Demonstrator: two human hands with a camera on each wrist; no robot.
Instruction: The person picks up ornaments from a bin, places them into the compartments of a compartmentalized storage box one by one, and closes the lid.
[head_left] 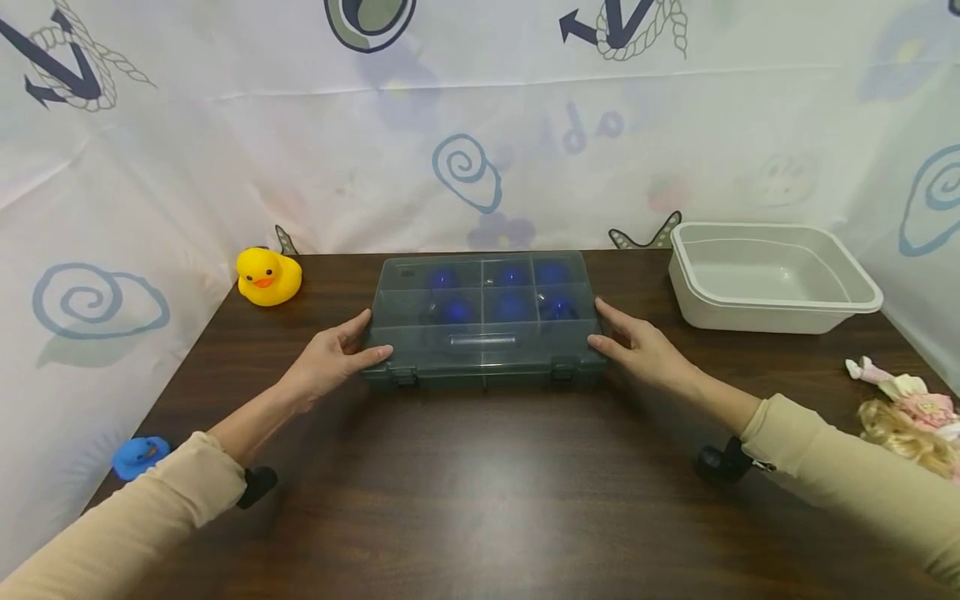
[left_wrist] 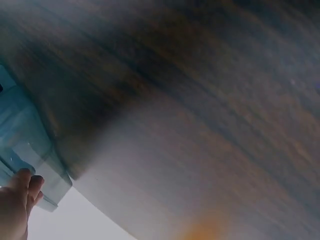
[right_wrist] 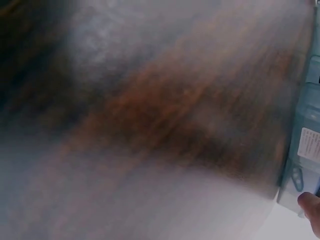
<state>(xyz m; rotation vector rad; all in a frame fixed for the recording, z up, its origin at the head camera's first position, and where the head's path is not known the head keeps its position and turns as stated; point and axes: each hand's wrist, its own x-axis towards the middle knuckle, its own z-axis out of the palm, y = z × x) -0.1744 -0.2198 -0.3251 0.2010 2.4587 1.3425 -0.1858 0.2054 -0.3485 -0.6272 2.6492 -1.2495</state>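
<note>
A clear grey-tinted compartment box (head_left: pixel 420 337) with a closed lid is at the middle back of the table. Through the lid show several round blue items (head_left: pixel 455 312) in separate compartments; their kind cannot be told. My left hand (head_left: pixel 326 358) grips the box's left end, thumb on the lid's edge. At the opposite end my right hand (head_left: pixel 641 350) holds it the same way. Two latches, one of them the left latch (head_left: pixel 405 377), face me. The right wrist view catches a white label (right_wrist: pixel 310 144) on the box's side. The fingertips beneath the box are hidden.
A yellow rubber duck (head_left: pixel 270 277) stands at the back left, and a blue rubber duck (head_left: pixel 140 457) near the left edge. An off-white plastic tub (head_left: pixel 780 315) sits at the back right. A blond doll (head_left: pixel 907 417) lies by the right edge. Printed cloth hangs around the table.
</note>
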